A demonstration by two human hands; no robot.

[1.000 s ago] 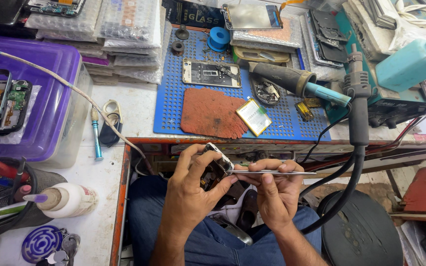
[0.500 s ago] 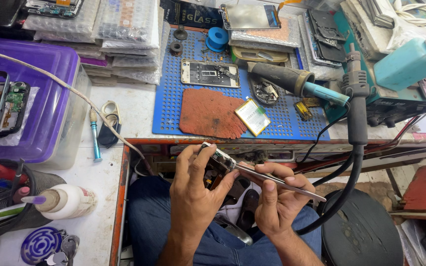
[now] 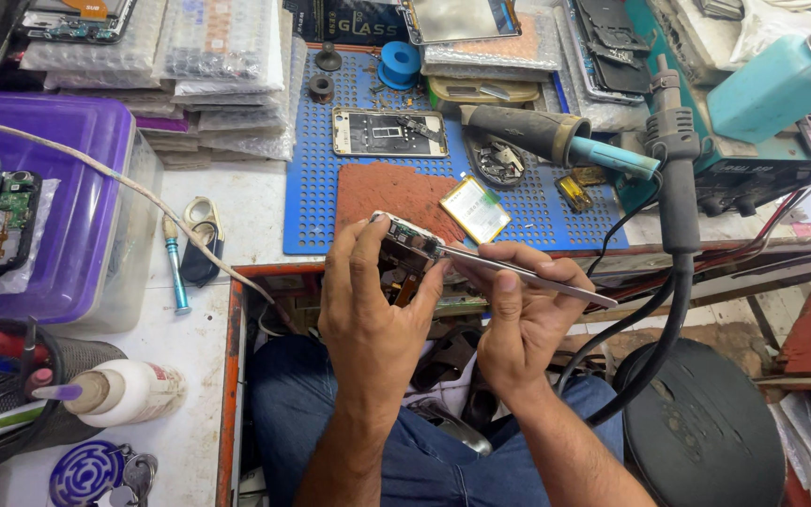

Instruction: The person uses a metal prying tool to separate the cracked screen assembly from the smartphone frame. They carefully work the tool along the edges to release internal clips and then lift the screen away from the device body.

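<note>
- Metal tweezers (image 3: 527,274), thin and silvery, lie pinched in the right hand (image 3: 518,314), their tips reaching into the top edge of an opened phone (image 3: 404,255).
- Left hand (image 3: 368,300) is wrapped around the phone, thumb and fingers closed on its long edges, holding it tilted above the lap, just in front of the bench edge and below the blue perforated mat (image 3: 330,188).
- Right hand is closed on the tweezers, thumb and forefinger pressing the two blades together near the middle of their length.
- Judging by its bare insides, the phone looks light and stiff but fragile: exposed boards and thin ribbon parts would not stand squeezing or prying. The rigid outer frame, where the left hand already grips, seems the safest place to take hold.
- Tweezers look light, springy and sharp-tipped; a slip of the tips could scratch or lift small parts, so a hold near the middle gives the finest control.
- What the tweezer tips hold, if anything, cannot be made out; the spot is small and partly covered by the left fingers.
- Most of the phone's interior is hidden behind the left hand, and its lower end is out of sight.
- On the mat lie another phone frame (image 3: 389,132), a reddish pad (image 3: 387,192) and a small battery (image 3: 474,208); a hot-air handle (image 3: 673,169) hangs at the right.
- Whether the cluttered drawer under the hands holds loose parts is hard to tell.
</note>
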